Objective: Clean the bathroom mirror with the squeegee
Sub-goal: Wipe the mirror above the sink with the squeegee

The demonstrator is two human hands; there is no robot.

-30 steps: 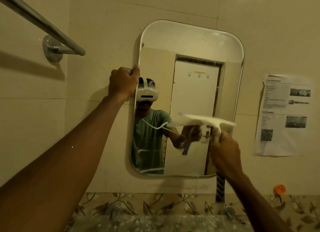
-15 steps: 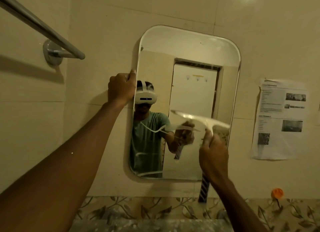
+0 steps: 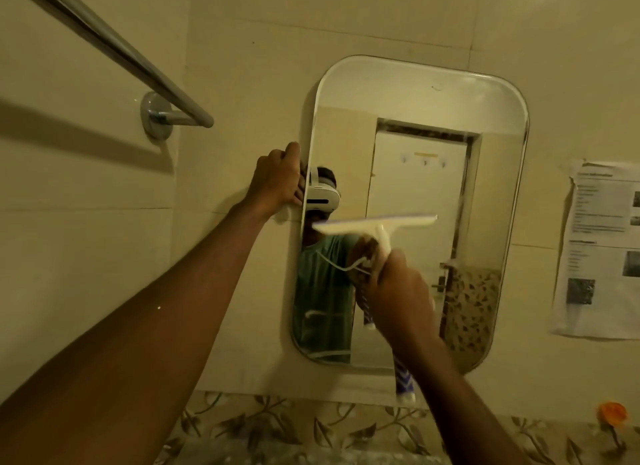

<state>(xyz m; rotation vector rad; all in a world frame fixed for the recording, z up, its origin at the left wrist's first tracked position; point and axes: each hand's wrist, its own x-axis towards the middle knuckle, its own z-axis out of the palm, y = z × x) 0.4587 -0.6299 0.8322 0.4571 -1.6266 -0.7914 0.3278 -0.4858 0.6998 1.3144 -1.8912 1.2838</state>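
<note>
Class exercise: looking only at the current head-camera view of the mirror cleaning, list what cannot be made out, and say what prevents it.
- Squeegee blade: motion blur; contact with the mirror cannot be told.
- Squeegee handle: mostly hidden inside the right hand.
- Paper sheet on the wall: print too small, right side cut off by the frame.
- White thing under the left hand: mostly covered by it.
- Orange object: too small and blurred to identify.
</note>
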